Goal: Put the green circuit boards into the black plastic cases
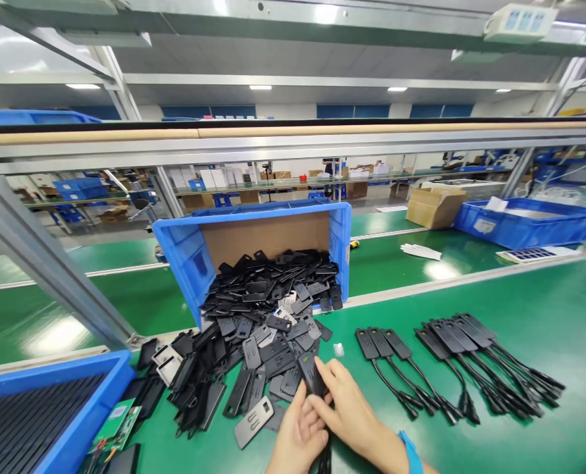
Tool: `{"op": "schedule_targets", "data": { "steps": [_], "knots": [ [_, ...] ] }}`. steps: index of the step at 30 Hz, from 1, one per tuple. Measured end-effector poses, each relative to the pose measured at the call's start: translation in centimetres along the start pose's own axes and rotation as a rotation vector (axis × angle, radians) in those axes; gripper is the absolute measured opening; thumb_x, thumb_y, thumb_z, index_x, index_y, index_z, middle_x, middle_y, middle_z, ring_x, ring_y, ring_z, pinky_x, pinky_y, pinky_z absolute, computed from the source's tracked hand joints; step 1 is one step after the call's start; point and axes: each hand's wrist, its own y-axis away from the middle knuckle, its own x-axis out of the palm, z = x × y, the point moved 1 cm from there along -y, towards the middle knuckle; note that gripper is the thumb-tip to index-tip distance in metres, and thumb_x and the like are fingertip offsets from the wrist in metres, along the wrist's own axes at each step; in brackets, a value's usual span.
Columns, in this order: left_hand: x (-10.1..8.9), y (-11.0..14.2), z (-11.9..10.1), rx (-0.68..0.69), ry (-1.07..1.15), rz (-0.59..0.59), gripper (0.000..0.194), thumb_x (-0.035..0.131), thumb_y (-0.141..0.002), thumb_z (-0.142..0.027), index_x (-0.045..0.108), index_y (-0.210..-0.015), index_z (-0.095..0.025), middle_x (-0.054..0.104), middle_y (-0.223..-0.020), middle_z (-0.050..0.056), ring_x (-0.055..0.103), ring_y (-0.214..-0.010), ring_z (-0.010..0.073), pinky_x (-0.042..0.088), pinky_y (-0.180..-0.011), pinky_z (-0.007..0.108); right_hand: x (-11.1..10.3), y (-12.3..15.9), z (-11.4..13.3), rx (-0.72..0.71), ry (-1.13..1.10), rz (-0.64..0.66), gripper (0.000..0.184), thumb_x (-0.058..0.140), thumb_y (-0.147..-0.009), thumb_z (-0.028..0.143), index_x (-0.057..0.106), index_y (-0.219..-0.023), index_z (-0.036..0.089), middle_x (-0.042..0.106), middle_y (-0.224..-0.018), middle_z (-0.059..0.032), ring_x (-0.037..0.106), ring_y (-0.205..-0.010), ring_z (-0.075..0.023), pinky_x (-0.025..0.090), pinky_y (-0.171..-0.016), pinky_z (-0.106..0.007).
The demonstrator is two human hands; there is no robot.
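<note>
My left hand (300, 428) and my right hand (349, 405) are both closed around a small black plastic case (309, 370) with a little window near its top. Black cables (325, 457) hang from its lower end, below my hands. Just beyond it spreads a heap of loose black cover plates (278, 352), some turned to their lighter side. A pale grey cover plate (254, 421) lies left of my left hand. To the right, several finished-looking cased units with cables (382, 343) are laid out in a row, and another group (453, 336) is farther right.
A blue bin (177, 263) tipped on its side spills the plates onto the green bench (362, 299). Black half-shells (194, 375) and a circuit board (118, 424) lie left, beside another blue bin (118, 368). A white glove (420, 251) lies behind, across a rail.
</note>
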Motion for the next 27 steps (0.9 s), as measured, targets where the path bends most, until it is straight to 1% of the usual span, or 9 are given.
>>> {"op": "schedule_targets", "data": {
  "steps": [2, 4, 7, 9, 12, 15, 18, 23, 27],
  "knots": [
    [-0.4, 0.0, 0.0, -0.03, -0.065, 0.062, 0.103, 0.079, -0.056, -0.042, 0.024, -0.141, -0.024, 0.05, -0.132, 0.018, 0.049, -0.12, 0.0289, 0.041, -0.094, 0.036, -0.8, -0.5, -1.1, 0.086, 0.169, -0.051, 0.051, 0.042, -0.085, 0.028, 0.042, -0.134, 0.013, 0.054, -0.109, -0.0137, 0.05, -0.103, -0.0253, 0.041, -0.091, -0.036],
    [-0.8, 0.0, -0.3, -0.05, -0.149, 0.095, 0.099, 0.076, -0.06, -0.046, 0.024, -0.141, -0.025, 0.05, -0.132, 0.018, 0.047, -0.122, 0.029, 0.041, -0.093, 0.036, -2.0, -1.2, -2.4, 0.207, 0.362, -0.103, 0.052, 0.041, -0.084, 0.026, 0.042, -0.133, 0.007, 0.054, -0.109, -0.0167, 0.05, -0.103, -0.0278, 0.041, -0.09, -0.037],
    [-1.1, -0.2, -0.8, -0.082, -0.216, 0.09, 0.091, 0.072, -0.062, -0.05, 0.03, -0.139, -0.025, 0.051, -0.131, 0.018, 0.051, -0.117, 0.0295, 0.044, -0.089, 0.036, -3.7, -1.8, -3.8, 0.362, 0.606, -0.114, 0.054, 0.045, -0.082, 0.024, 0.043, -0.131, 0.003, 0.056, -0.102, -0.0185, 0.052, -0.096, -0.0307, 0.042, -0.084, -0.041],
    [-1.2, -0.3, -1.1, -0.093, -0.235, 0.072, 0.089, 0.073, -0.061, -0.049, 0.034, -0.137, -0.025, 0.052, -0.13, 0.018, 0.053, -0.112, 0.0293, 0.046, -0.085, 0.035, -4.2, -1.9, -4.4, 0.4, 0.697, -0.115, 0.055, 0.049, -0.079, 0.023, 0.044, -0.131, 0.005, 0.056, -0.104, -0.0192, 0.051, -0.096, -0.032, 0.042, -0.081, -0.042],
    [-1.1, -0.4, -1.3, -0.088, -0.242, 0.053, 0.086, 0.075, -0.059, -0.049, 0.04, -0.134, -0.025, 0.054, -0.127, 0.017, 0.056, -0.106, 0.0284, 0.048, -0.08, 0.033, -3.9, -2.0, -5.2, 0.386, 0.753, -0.172, 0.062, 0.053, -0.079, 0.032, 0.04, -0.135, 0.008, 0.048, -0.123, -0.0222, 0.042, -0.113, -0.0371, 0.037, -0.088, -0.046],
    [-0.9, -0.5, -1.5, -0.085, -0.217, 0.045, 0.083, 0.076, -0.058, -0.049, 0.045, -0.131, -0.025, 0.056, -0.125, 0.017, 0.059, -0.101, 0.0274, 0.049, -0.077, 0.033, -3.1, -2.2, -6.3, 0.442, 0.754, -0.196, 0.063, 0.047, -0.084, 0.042, 0.037, -0.137, 0.008, 0.034, -0.139, -0.0238, 0.027, -0.127, -0.0419, 0.024, -0.099, -0.053],
    [-0.5, -0.4, -1.8, -0.096, -0.189, 0.027, 0.08, 0.076, -0.058, -0.049, 0.048, -0.128, -0.025, 0.056, -0.124, 0.017, 0.061, -0.096, 0.0261, 0.05, -0.074, 0.032, -2.6, -2.4, -6.7, 0.509, 0.729, -0.119, 0.055, 0.04, -0.089, 0.033, 0.037, -0.137, 0.006, 0.032, -0.141, -0.0261, 0.026, -0.129, -0.0428, 0.017, -0.101, -0.056],
    [-0.2, -0.4, -2.1, -0.087, -0.175, 0.015, 0.078, 0.077, -0.056, -0.049, 0.052, -0.125, -0.024, 0.057, -0.122, 0.017, 0.063, -0.088, 0.0239, 0.051, -0.067, 0.03, -2.9, -1.6, -5.3, 0.549, 0.767, -0.022, 0.053, 0.041, -0.087, 0.022, 0.037, -0.137, 0.005, 0.031, -0.14, -0.0282, 0.029, -0.128, -0.0429, 0.022, -0.1, -0.055],
    [0.0, -0.4, -2.1, -0.076, -0.203, 0.026, 0.078, 0.076, -0.056, -0.051, 0.051, -0.125, -0.024, 0.057, -0.122, 0.018, 0.064, -0.086, 0.0231, 0.051, -0.064, 0.027, -3.7, 0.1, -4.1, 0.503, 0.76, 0.062, 0.053, 0.041, -0.086, 0.022, 0.036, -0.138, 0.008, 0.032, -0.141, -0.0256, 0.03, -0.128, -0.0411, 0.027, -0.1, -0.051]
  ]
}}
